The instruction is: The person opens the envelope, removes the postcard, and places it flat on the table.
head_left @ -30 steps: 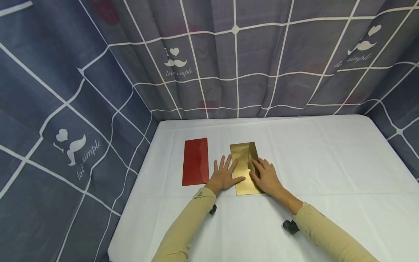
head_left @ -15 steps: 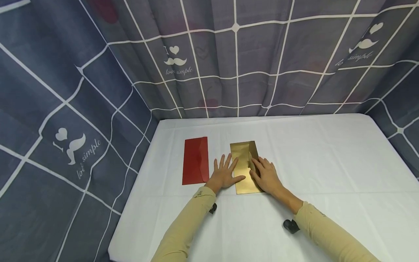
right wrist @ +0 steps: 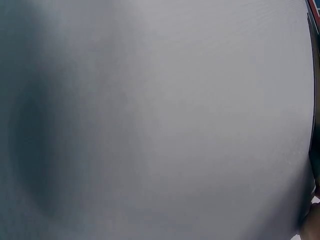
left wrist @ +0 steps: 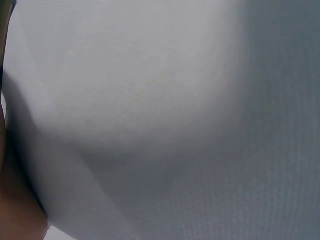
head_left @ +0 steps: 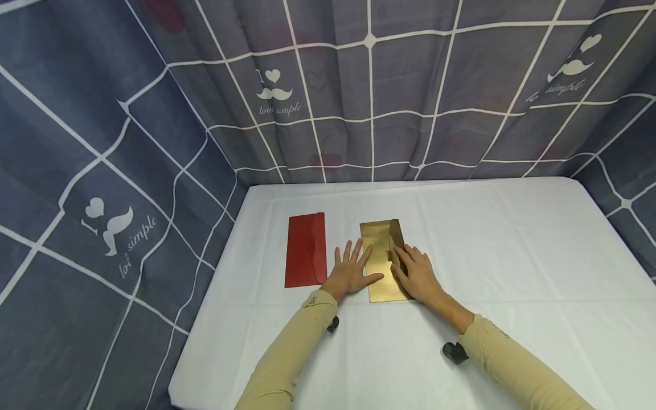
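A gold envelope [head_left: 385, 289] lies upright on the white-covered table, its darker flap [head_left: 396, 232] along the right side. My left hand [head_left: 349, 278] rests at the envelope's left edge, fingers spread and fingertips and thumb over the gold paper. From the other side, my right hand [head_left: 421, 279] reaches over the right edge, with its fingers on the flap and its thumb on the envelope's front. Part of the flap is hidden beneath those fingers. Left of the hands lies a red envelope [head_left: 299, 250], apart from the gold one.
White cloth [head_left: 492, 245] covers the table, with a grid-patterned curtain [head_left: 400, 85] hanging behind it and along both sides. A black wrist device [head_left: 455, 353] sits under the right forearm. Cloth [left wrist: 140, 95] fills most of the left wrist view.
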Available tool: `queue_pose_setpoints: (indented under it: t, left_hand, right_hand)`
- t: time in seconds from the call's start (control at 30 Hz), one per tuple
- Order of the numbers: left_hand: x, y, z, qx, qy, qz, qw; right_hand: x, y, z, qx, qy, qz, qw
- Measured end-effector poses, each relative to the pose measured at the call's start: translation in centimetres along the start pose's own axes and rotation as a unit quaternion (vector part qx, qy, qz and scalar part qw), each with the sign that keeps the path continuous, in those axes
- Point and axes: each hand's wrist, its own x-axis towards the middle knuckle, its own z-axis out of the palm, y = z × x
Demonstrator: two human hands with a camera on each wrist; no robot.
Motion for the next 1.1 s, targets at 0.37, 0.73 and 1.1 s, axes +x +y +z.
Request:
queue_pose_setpoints:
  t: [0.37,0.73,1.1]
  left_hand:
    - [0.22,-0.12,0.18,0.003,0.0,-0.003,1.0]
    - [0.17,-0.03,0.03,0.005,-0.002,-0.003,1.0]
    - [0.19,-0.06,-0.04,-0.001,-0.006,-0.002,1.0]
  right_hand:
    - [0.05,0.1,0.05,0.007,-0.002,0.002,1.0]
    - [-0.01,0.1,-0.04,0.011,0.002,0.002,0.9999]
    - [0.07,0.22,0.03,0.016,0.004,0.001,0.9999]
